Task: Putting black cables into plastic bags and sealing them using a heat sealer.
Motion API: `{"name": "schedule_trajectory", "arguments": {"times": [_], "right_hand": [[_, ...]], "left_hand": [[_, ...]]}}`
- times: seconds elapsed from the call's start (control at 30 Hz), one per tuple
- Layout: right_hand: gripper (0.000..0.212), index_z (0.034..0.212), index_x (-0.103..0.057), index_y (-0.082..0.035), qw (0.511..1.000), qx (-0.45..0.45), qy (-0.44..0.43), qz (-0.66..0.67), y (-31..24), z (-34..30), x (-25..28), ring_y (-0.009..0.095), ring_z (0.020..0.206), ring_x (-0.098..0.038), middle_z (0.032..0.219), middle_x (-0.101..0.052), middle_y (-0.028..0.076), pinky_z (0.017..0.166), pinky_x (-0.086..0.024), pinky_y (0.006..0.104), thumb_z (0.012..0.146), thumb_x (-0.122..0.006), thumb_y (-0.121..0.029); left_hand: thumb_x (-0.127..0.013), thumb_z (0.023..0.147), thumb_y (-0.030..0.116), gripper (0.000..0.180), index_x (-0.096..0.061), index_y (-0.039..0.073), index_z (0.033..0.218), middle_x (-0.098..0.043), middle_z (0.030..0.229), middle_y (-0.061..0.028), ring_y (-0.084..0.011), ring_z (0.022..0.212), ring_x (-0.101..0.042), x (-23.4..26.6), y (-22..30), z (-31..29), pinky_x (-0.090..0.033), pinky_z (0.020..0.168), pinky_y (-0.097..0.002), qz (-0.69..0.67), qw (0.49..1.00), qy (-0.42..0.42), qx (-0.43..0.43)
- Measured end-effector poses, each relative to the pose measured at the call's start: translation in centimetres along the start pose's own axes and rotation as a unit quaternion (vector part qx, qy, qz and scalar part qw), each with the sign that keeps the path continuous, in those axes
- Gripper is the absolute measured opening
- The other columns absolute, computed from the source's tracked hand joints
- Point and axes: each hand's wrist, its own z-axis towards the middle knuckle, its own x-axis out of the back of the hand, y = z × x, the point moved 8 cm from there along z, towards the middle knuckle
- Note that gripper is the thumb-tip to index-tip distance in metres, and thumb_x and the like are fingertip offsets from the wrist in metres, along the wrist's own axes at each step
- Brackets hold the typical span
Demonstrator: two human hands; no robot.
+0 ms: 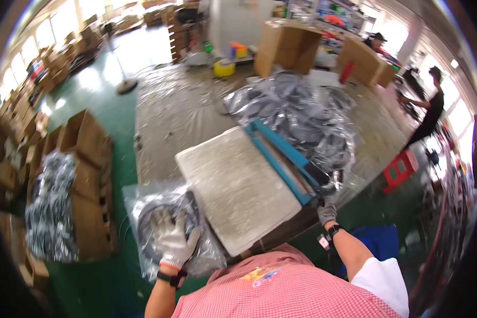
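Note:
My left hand [176, 239], in a pale knit glove, lies flat with fingers spread on a clear plastic bag [206, 253]. Inside that bag is a dark grey coil [192, 208], at the table's near left edge. My right hand [327, 213], also gloved, is closed at the near end of a long blue bar-shaped device, apparently a heat sealer [281, 163]. Its fingertips are small and blurred beside crinkled plastic, so what they grip cannot be made out. A pale rectangular board [238, 188] lies between the hands, left of the device.
A pile of bagged grey coils [297, 108] covers the table beyond the device. Yellow tape [224, 68] and an open carton [286, 46] stand farther back. Cartons with bagged goods [53, 206] sit left on the floor. A red stool [400, 170] and another person [432, 108] are at right.

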Motion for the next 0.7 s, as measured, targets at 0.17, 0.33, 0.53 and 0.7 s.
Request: {"name": "schedule_trajectory", "arguments": {"times": [0.17, 0.33, 0.53, 0.7], "right_hand": [[0.029, 0.097, -0.061, -0.001, 0.98, -0.043, 0.093, 0.17, 3.7, 8.4, 4.9, 0.034, 0.079, -0.061, 0.086, -0.064, 0.02, 0.073, -0.046, 0.0389, 0.083, -0.057, -0.026], [0.027, 0.094, -0.063, -0.001, 0.878, -0.152, 0.094, 0.445, 1.0, 18.3, 8.0, 0.023, 0.072, -0.059, 0.083, -0.064, 0.013, 0.069, -0.047, 0.033, 0.084, -0.057, -0.025], [0.033, 0.1, -0.063, -0.007, 0.961, 0.134, 0.11, 0.217, -6.8, 32.0, 14.0, 0.028, 0.083, -0.063, 0.092, -0.065, 0.014, 0.073, -0.048, 0.0354, 0.08, -0.062, -0.033], [0.03, 0.096, -0.064, -0.01, 0.978, 0.147, 0.144, -0.047, -12.0, 37.6, 13.6, 0.03, 0.077, -0.063, 0.086, -0.066, 0.013, 0.072, -0.049, 0.0397, 0.076, -0.065, -0.032]], "left_hand": [[-0.056, 0.074, 0.051, 0.064, -0.053, 0.007, 0.121, -0.039, 0.133, -0.0289, -0.0444, 0.13, -0.027, 0.1, 2.2, 2.4, -0.013, 0.11, -0.0517, -0.021, 1.0, 0.01, 0.006], [-0.063, 0.077, 0.034, 0.055, -0.052, 0.002, 0.12, -0.048, 0.124, -0.0247, -0.0405, 0.116, -0.044, 5.1, 7.7, 4.4, -0.033, 0.099, -0.0491, -0.007, 0.997, 0.071, 0.0], [-0.065, 0.077, 0.027, 0.053, -0.049, 0.002, 0.122, -0.051, 0.118, -0.0258, -0.0424, 0.111, -0.047, 2.3, 20.8, 9.3, -0.037, 0.095, -0.0488, -0.084, 0.991, 0.077, -0.064], [-0.064, 0.076, 0.021, 0.048, -0.051, 0.002, 0.119, -0.053, 0.114, -0.0231, -0.0418, 0.109, -0.048, -1.9, 29.3, 13.4, -0.039, 0.093, -0.0473, -0.14, 0.981, 0.044, -0.125]]}}
